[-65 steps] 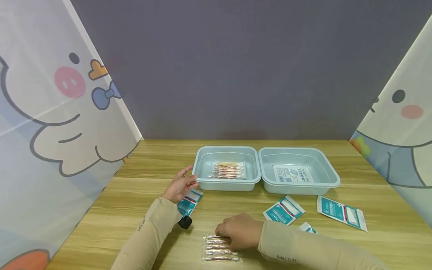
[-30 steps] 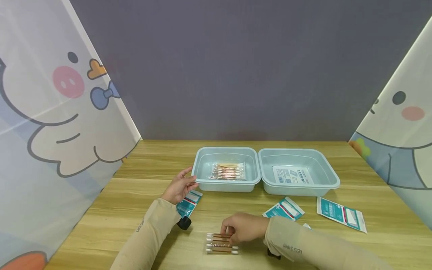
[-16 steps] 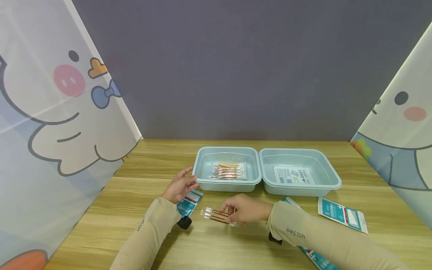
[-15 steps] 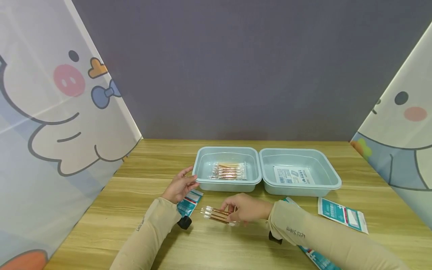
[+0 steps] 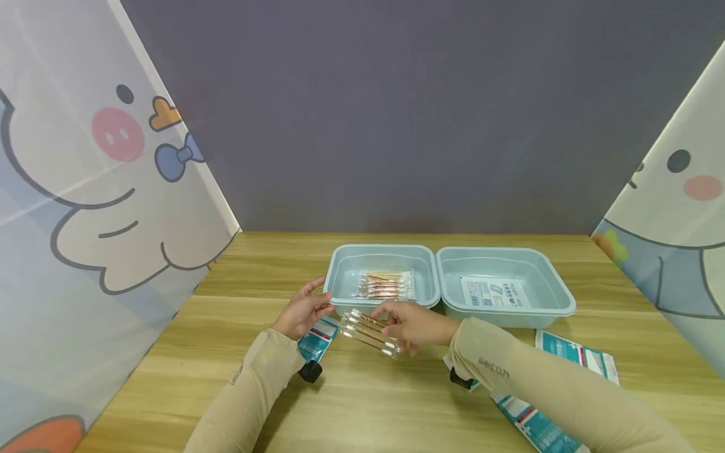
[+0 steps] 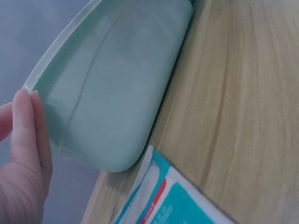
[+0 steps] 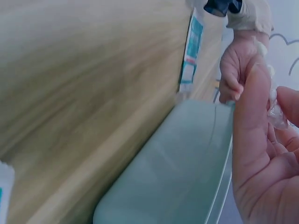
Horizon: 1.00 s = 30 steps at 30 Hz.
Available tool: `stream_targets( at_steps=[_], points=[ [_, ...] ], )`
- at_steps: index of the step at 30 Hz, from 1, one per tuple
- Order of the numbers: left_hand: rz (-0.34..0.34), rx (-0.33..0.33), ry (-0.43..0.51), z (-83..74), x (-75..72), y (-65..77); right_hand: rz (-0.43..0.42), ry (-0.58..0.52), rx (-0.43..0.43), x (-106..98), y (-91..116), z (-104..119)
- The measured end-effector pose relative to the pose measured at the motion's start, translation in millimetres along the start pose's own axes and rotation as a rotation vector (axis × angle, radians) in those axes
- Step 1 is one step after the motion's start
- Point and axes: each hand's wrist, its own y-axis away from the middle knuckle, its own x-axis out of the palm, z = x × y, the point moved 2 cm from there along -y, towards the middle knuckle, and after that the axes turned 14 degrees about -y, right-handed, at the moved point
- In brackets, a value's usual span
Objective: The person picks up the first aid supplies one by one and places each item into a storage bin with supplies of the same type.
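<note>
My right hand point(image 5: 420, 324) pinches a clear-wrapped strip of cotton swabs point(image 5: 368, 343), brown-shafted and white-tipped, tilted at the front wall of the left pale blue tray point(image 5: 382, 246). Close up in the right wrist view, thumb and fingers point(image 7: 253, 116) have the crinkled wrapper point(image 7: 278, 117) between them. Inside that tray lie several more wrapped swabs point(image 5: 385, 287). My left hand point(image 5: 303, 314) touches the tray's left front rim; in the left wrist view its fingers point(image 6: 24, 135) are straight, tips at the rim.
To the right stands a second blue tray point(image 5: 493, 250) holding a white printed packet point(image 5: 495, 292). Teal-and-white packets lie on the wooden table: one beside the left hand point(image 5: 317, 343), one at right point(image 5: 572, 352), one near the right sleeve point(image 5: 546, 431). A grey partition rises behind.
The right hand has picked the swab strip up off the table and carried it forward to the left tray's front. The left hand stays at the rim.
</note>
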Motion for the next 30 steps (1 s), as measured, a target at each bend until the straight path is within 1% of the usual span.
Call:
stream_targets(
  at_steps=[5, 11, 15, 18, 22, 30],
  points=[
    [-0.011, -0.006, -0.004, 2.3, -1.9, 1.2, -0.032, 0.005, 0.004, -9, -6, -1],
    [-0.009, -0.003, 0.002, 1.8, -1.0, 0.4, -0.075, -0.006, -0.006, -22, -12, -3],
    [0.001, -0.001, 0.004, 0.3, 0.8, -0.8, -0.098, -0.017, 0.024, -30, -14, -1],
    [0.009, 0.001, 0.008, -0.1, 1.7, -1.4, -0.122, 0.008, 0.050, -36, -16, 2],
    [0.017, 0.003, 0.008, -1.2, 3.0, -1.8, -0.140, 0.048, 0.051, -45, -20, 6],
    [0.005, 0.003, 0.012, -1.2, 1.8, -0.6, -0.125, 0.073, 0.074, -56, -30, 13]
  ],
)
